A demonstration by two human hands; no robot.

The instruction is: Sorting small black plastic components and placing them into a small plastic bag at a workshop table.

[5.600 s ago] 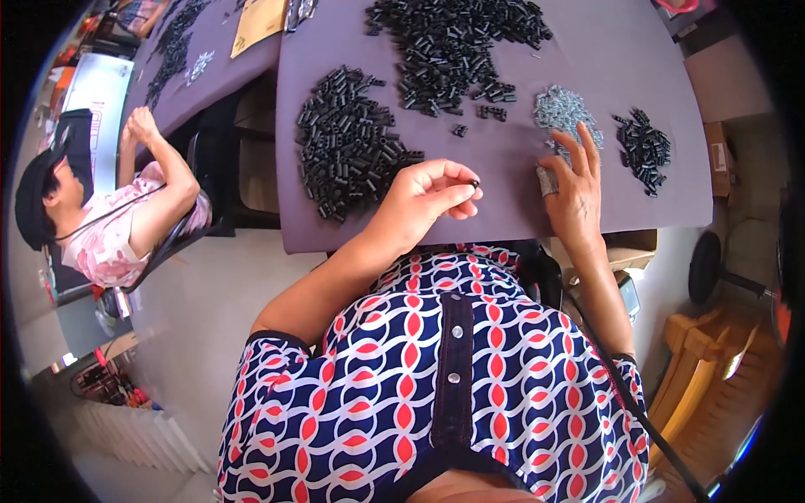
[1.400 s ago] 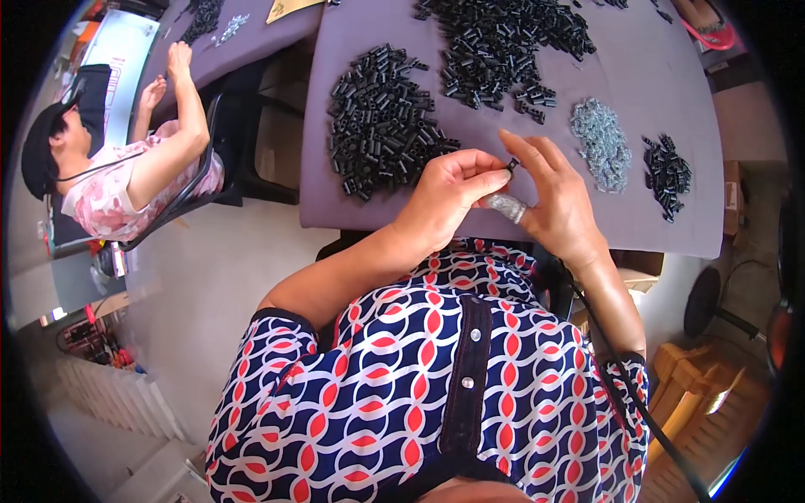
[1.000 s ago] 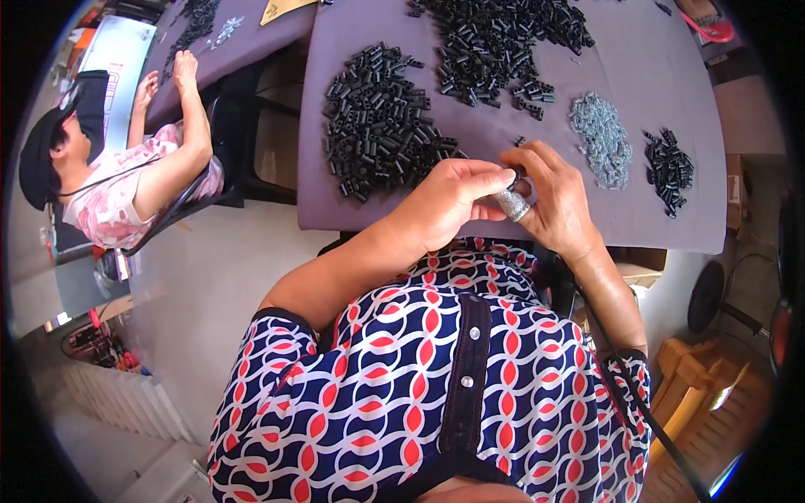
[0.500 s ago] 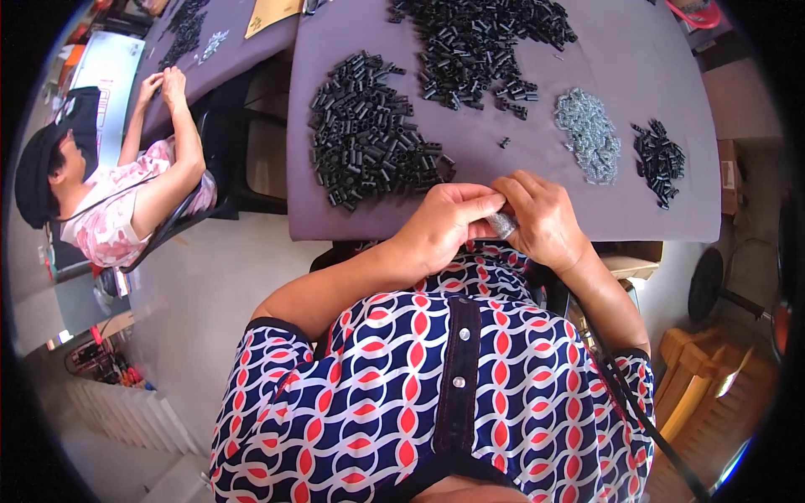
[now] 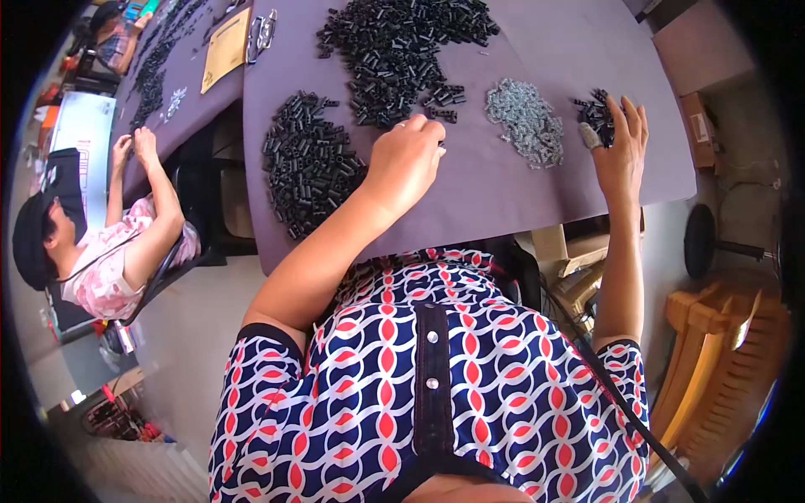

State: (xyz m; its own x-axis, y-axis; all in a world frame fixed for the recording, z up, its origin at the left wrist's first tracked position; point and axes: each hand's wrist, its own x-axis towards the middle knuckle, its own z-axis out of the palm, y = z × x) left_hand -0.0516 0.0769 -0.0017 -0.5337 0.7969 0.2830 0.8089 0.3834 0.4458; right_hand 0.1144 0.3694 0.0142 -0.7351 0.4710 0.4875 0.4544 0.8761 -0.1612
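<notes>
My left hand [image 5: 408,159] reaches over the table with its fingers curled down and pinched. A small black piece [image 5: 442,144] shows at its fingertips, mostly hidden by them. Just beyond lies a large pile of small black tubular parts [image 5: 390,59], and a second pile of black tubes [image 5: 302,163] lies to the left. My right hand [image 5: 622,147] is spread over a small heap of black parts [image 5: 594,113] at the right. Its thumb wears a grey finger cover [image 5: 591,136]. Between the hands is a pile of small clear-grey pieces [image 5: 524,121].
A person in a dark cap [image 5: 109,243] works at the adjoining table on the left, by a black chair [image 5: 222,201]. A yellow envelope [image 5: 226,50] and a clipboard [image 5: 262,35] lie there. Cardboard boxes [image 5: 579,243] stand below the table's front edge.
My hands were together near the table's front edge and have parted. The left moved forward to the loose black piece; the right went outward to the small black heap and opened. The view shifted.
</notes>
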